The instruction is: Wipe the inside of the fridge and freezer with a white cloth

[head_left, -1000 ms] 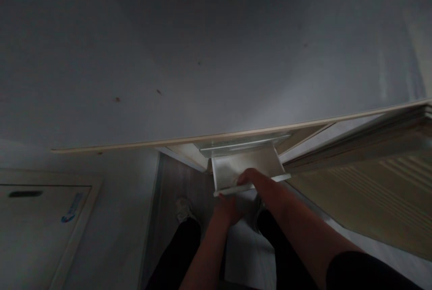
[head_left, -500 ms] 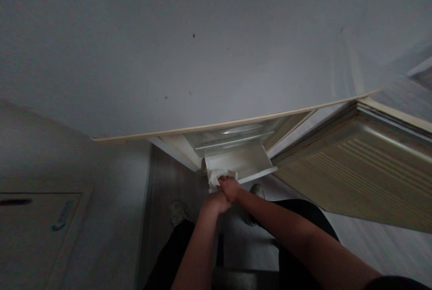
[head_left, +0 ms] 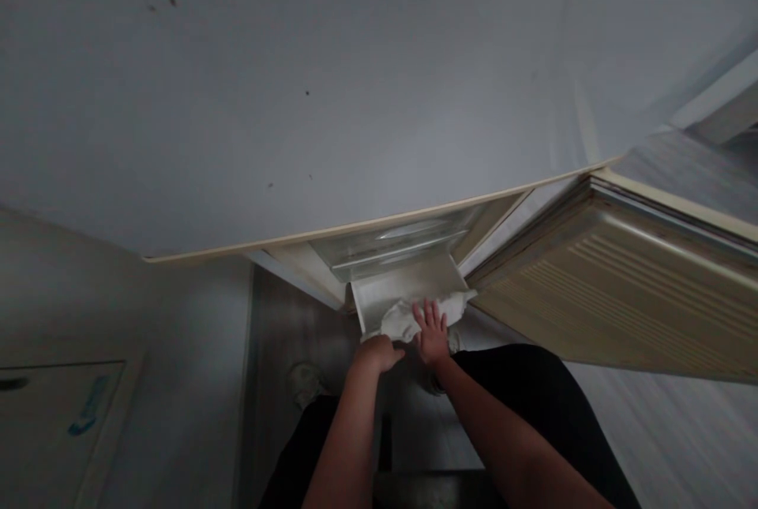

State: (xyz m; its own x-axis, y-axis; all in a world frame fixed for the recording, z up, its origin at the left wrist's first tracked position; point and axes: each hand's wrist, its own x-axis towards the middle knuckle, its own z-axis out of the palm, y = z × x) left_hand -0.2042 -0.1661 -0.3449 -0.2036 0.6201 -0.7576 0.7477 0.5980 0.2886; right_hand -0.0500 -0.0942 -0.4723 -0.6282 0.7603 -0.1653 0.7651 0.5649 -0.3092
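A white drawer (head_left: 372, 293) sits pulled out at the bottom of a low fridge. A white, crumpled cloth (head_left: 398, 323), perhaps a paper wipe, is spread along its front edge. My right hand (head_left: 433, 335) lies flat on the cloth with fingers spread. At the front left corner of the drawer, my left hand (head_left: 377, 353) is closed over the front edge with its thumb pointing right. Its fingertips are hidden behind the hand.
The fridge's flat top (head_left: 367, 99) fills the upper view. Its yellowed door (head_left: 639, 288) stands open on the right. A glass shelf (head_left: 396, 245) lies above the drawer. A wall with a panel (head_left: 53, 430) is at left; my shoe (head_left: 306, 383) is on the floor.
My hands have parted: the right moved right and spread its fingers on the cloth, while the left stays at the front left corner. The bunched cloth now stretches along the drawer's front.
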